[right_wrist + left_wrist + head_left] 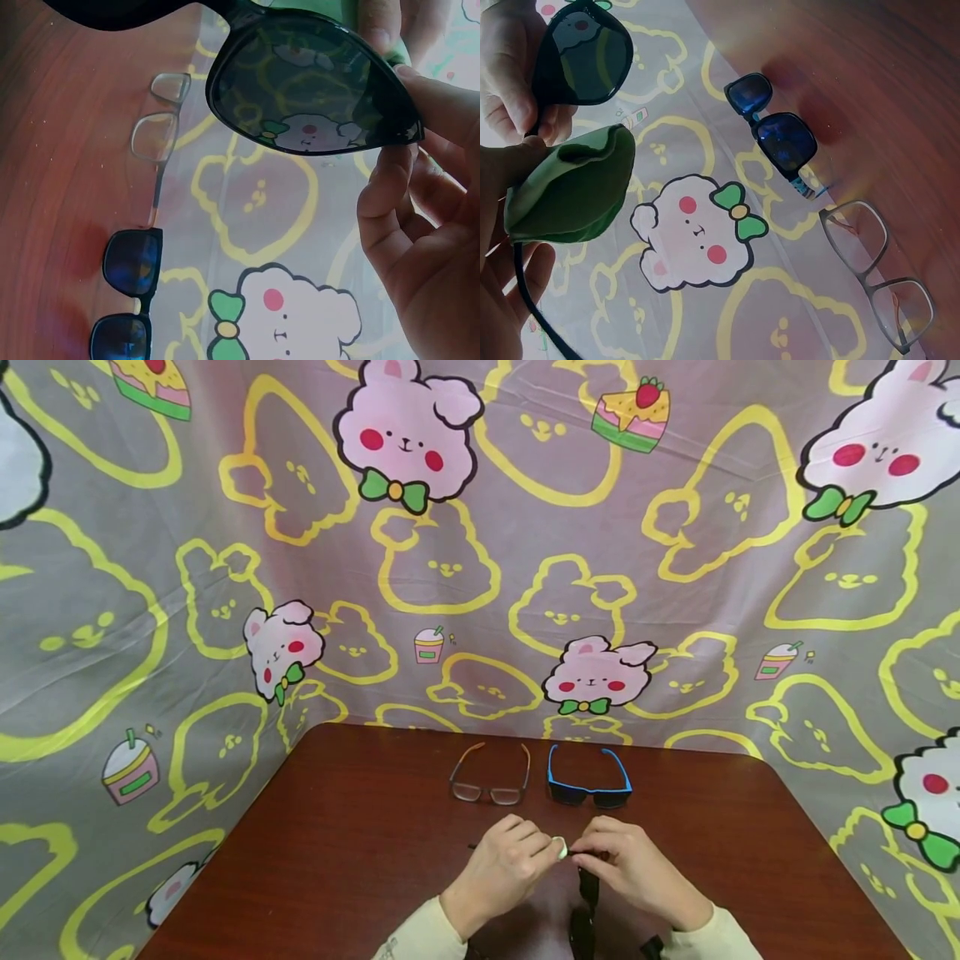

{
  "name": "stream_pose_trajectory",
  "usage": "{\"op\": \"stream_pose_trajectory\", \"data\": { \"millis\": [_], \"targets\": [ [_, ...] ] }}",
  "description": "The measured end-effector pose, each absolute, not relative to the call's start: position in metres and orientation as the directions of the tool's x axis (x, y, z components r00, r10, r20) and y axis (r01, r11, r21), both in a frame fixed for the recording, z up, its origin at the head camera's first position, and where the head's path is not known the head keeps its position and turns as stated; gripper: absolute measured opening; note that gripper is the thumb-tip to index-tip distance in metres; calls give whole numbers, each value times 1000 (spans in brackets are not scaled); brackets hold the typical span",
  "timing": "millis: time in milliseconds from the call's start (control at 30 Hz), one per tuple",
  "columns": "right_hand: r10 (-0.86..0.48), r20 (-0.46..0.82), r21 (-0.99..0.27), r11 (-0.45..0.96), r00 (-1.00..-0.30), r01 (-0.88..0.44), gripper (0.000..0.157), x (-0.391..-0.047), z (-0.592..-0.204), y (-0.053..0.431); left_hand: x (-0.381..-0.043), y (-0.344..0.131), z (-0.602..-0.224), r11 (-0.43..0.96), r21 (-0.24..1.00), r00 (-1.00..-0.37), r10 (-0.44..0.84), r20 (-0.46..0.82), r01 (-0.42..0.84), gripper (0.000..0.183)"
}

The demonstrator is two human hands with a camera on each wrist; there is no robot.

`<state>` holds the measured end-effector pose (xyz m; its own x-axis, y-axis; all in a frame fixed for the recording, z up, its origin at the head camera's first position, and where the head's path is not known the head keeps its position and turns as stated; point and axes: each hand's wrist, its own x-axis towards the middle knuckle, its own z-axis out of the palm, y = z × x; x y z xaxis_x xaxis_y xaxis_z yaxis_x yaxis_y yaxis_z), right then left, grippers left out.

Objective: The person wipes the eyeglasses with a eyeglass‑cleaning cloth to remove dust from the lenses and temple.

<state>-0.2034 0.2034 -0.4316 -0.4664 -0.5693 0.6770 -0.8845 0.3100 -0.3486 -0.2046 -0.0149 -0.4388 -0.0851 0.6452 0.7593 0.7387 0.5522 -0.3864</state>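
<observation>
Black sunglasses with dark lenses hang between my two hands, above the near part of the table. My right hand pinches their frame at the outer corner by the hinge. A folded pale green cloth is pinched between the thumb and fingers of my left hand, wrapped about the thin black temple arm. The end of that arm sticks out past the left hand in the left wrist view. In the head view only a small bit of the cloth shows, and my right hand covers part of the frame.
Beyond my hands on the brown table stand clear-lensed glasses with orange-tipped arms. To their right are blue-armed sunglasses, arms unfolded. A patterned curtain rises behind the table and along its sides.
</observation>
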Motion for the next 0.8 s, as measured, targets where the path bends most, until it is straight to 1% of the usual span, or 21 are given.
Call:
{"op": "stream_pose_trajectory", "data": {
  "millis": [100,300,600,800],
  "targets": [
    [-567,670,-353,325,-479,-877,22,-203,-431,206,-206,-16,-437,552,-385,-73,634,770,740,28],
    [-574,671,-362,298,-468,-883,21,-204,-432,208,-206,-18,-436,546,-387,-57,628,776,743,27],
    [-573,670,-363,302,-472,-882,24,-203,-432,211,-204,-22,-438,557,-365,-92,629,772,747,23],
    [-569,670,-363,308,-476,-879,24,-201,-433,214,-204,-26,-438,559,-352,-96,620,779,751,21]
  ]
}}
